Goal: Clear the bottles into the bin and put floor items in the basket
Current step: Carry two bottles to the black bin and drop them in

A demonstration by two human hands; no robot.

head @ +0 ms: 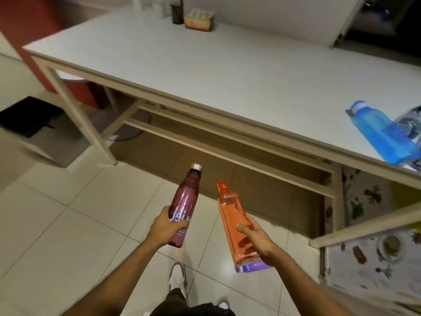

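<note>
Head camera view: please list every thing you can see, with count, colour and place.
Maroon bottle: 1, maroon with silver cap, in left hand.
Orange bottle: 1, orange, in right hand.
Blue bottle: 1, blue, lying on the table's right end.
Table: 1, white top, ahead.
Box: 1, tan, far table edge.
Dark cup: 1, dark, beside the box.
Black mat: 1, black, floor at left.
Patterned cloth: 1, white with prints, lower right.
Shoes: 2, white, bottom centre.
Left hand: grips maroon bottle.
Right hand: grips orange bottle.
</note>
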